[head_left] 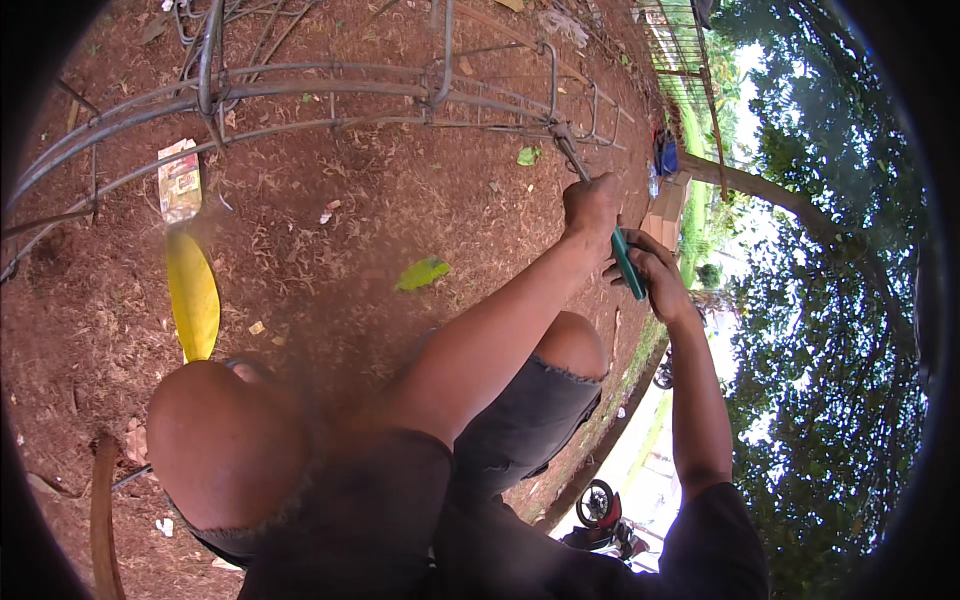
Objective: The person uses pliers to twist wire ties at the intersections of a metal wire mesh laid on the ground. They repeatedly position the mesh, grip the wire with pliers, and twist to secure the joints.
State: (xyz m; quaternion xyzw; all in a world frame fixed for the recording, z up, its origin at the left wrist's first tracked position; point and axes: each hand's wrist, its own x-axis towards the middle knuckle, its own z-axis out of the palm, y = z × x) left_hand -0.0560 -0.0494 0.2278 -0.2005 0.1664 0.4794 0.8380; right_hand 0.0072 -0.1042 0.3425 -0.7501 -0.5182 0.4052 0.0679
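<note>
Rebar-tying pincers (628,262) with a green-covered handle reach up to a bar of the steel rebar frame (385,89). Their grey head meets the frame where a stirrup crosses a long bar. My left hand (592,205) is closed round the metal part just below that head. Lower down, my right hand (660,278) has its fingers curled loosely about the green handle. Any tie wire at the joint is too small to make out. The frame is made of long thin bars with bent rectangular stirrups and stretches across the upper part of the head view.
Reddish soil carries dry leaves, a yellow leaf-shaped piece (193,296), a green leaf (423,273) and a crumpled packet (180,182). My bent knees (225,440) are below the frame. A wooden stick (104,515) lies lower left. Cardboard (664,215), a tree and a parked motorcycle (605,520) stand right.
</note>
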